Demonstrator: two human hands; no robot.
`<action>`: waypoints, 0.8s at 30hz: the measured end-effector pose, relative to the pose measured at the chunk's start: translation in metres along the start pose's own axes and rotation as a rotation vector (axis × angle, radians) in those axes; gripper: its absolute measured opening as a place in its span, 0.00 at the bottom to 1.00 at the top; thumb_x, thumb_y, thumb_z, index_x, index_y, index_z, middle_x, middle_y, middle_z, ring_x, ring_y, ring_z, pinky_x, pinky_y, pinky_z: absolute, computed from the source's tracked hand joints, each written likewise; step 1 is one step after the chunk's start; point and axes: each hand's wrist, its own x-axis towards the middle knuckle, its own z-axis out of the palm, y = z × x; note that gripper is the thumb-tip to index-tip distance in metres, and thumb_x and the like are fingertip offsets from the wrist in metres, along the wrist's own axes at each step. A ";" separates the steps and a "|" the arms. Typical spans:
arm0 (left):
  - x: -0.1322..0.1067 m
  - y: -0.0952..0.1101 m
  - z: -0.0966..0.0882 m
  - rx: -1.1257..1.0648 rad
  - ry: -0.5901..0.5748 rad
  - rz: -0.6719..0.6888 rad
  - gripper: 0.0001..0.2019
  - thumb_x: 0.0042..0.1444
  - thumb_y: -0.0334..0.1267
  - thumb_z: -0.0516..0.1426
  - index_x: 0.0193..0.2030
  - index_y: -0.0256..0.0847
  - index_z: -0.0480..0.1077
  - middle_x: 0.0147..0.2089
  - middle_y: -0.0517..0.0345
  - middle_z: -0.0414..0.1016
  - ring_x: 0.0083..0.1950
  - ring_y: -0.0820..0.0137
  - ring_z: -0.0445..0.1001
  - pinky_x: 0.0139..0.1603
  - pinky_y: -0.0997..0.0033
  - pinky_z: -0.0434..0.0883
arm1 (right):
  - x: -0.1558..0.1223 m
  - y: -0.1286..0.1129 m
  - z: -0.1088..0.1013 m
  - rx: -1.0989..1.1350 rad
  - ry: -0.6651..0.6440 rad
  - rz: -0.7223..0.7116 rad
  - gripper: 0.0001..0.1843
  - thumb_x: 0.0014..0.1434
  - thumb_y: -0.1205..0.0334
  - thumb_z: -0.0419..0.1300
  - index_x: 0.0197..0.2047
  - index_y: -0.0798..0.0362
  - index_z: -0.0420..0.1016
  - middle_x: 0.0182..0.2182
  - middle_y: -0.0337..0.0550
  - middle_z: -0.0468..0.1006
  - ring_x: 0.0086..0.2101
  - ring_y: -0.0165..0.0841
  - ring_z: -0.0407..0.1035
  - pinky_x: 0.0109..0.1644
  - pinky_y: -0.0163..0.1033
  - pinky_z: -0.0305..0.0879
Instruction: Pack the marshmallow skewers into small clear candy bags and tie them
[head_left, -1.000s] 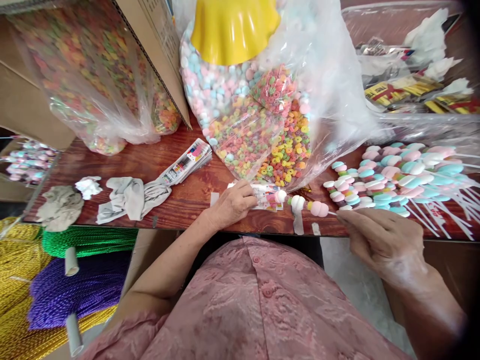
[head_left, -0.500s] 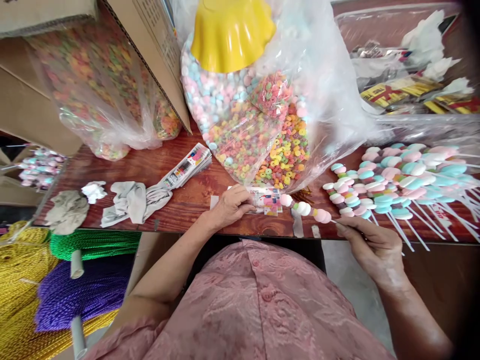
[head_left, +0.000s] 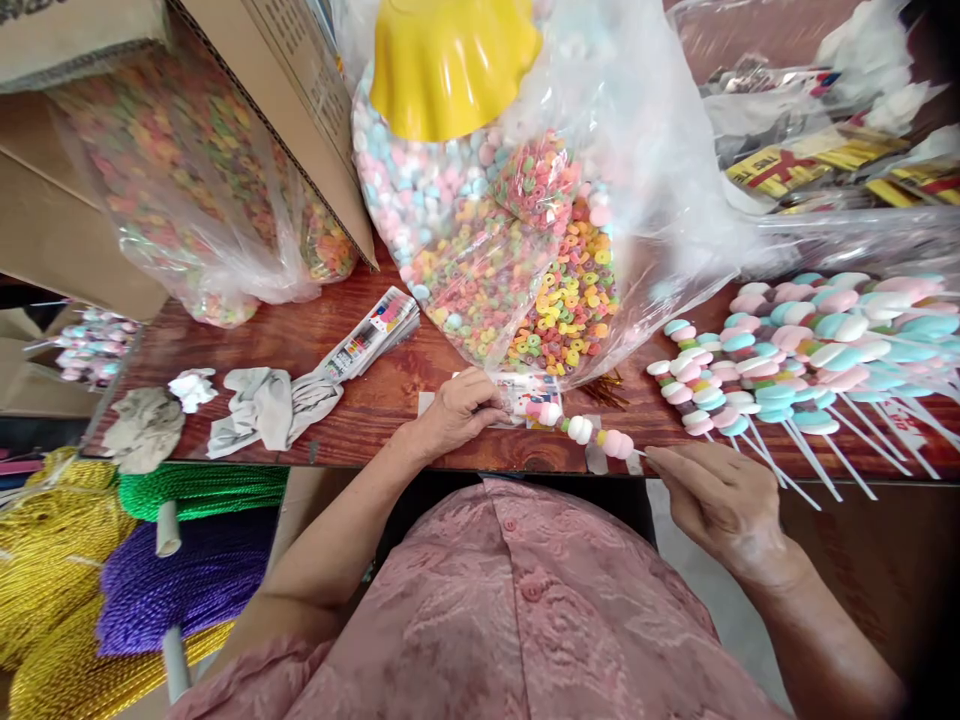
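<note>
My right hand [head_left: 720, 495] pinches the white stick of a marshmallow skewer [head_left: 581, 430], threaded with pink and white marshmallows and small coloured rings. Its far end points left and overlaps a clear printed wrapper [head_left: 536, 385] lying on the table; whether the tip is inside it I cannot tell. At the wrapper's left end, my left hand [head_left: 469, 408] has its thumb and fingers closed on the edge. Several finished marshmallow skewers [head_left: 814, 340] lie piled to the right, sticks toward me. A stack of similar printed wrappers [head_left: 371, 335] rests on the left.
A big clear bag [head_left: 465, 290] of marshmallows and ring candy stands behind my hands, a yellow scalloped bowl [head_left: 454, 70] on it. Twist ties [head_left: 607, 388], a pale glove [head_left: 259, 405], a cardboard box [head_left: 307, 110] and a plastic tub [head_left: 847, 225] surround. Coloured cords [head_left: 187, 580] hang lower left.
My right hand has moved left with the skewer, bringing its far end from the wrapper's right edge to over the wrapper. My left hand stays almost in place.
</note>
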 end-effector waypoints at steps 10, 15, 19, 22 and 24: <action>0.003 0.003 0.000 0.200 -0.115 0.135 0.12 0.66 0.38 0.51 0.31 0.39 0.67 0.33 0.53 0.72 0.37 0.68 0.67 0.41 0.67 0.64 | 0.021 -0.009 -0.030 -0.195 -0.003 -0.226 0.15 0.54 0.73 0.62 0.46 0.52 0.75 0.32 0.43 0.82 0.30 0.33 0.72 0.35 0.39 0.65; 0.002 0.003 0.000 0.273 -0.112 0.181 0.11 0.65 0.35 0.52 0.30 0.39 0.67 0.33 0.53 0.72 0.37 0.67 0.67 0.41 0.67 0.64 | 0.025 -0.009 -0.036 -0.210 -0.031 -0.259 0.15 0.54 0.72 0.64 0.46 0.53 0.76 0.31 0.43 0.82 0.28 0.33 0.72 0.33 0.39 0.63; 0.003 0.004 0.000 0.298 -0.111 0.201 0.10 0.64 0.34 0.53 0.30 0.39 0.67 0.33 0.53 0.71 0.37 0.67 0.67 0.40 0.67 0.63 | 0.023 -0.008 -0.031 -0.223 -0.058 -0.224 0.14 0.57 0.70 0.61 0.47 0.50 0.75 0.33 0.40 0.82 0.29 0.32 0.73 0.34 0.39 0.64; 0.003 0.005 -0.001 0.321 -0.130 0.215 0.11 0.64 0.34 0.52 0.30 0.38 0.68 0.33 0.52 0.71 0.37 0.66 0.67 0.40 0.67 0.63 | 0.022 -0.006 -0.023 -0.213 -0.093 -0.226 0.16 0.56 0.72 0.59 0.47 0.50 0.74 0.33 0.39 0.82 0.29 0.31 0.73 0.34 0.38 0.65; 0.004 0.006 -0.001 0.337 -0.143 0.214 0.12 0.65 0.35 0.51 0.30 0.38 0.68 0.33 0.52 0.71 0.37 0.66 0.67 0.39 0.67 0.63 | 0.022 -0.003 -0.015 -0.156 -0.092 -0.164 0.15 0.57 0.74 0.58 0.45 0.51 0.75 0.32 0.39 0.82 0.29 0.31 0.73 0.35 0.38 0.67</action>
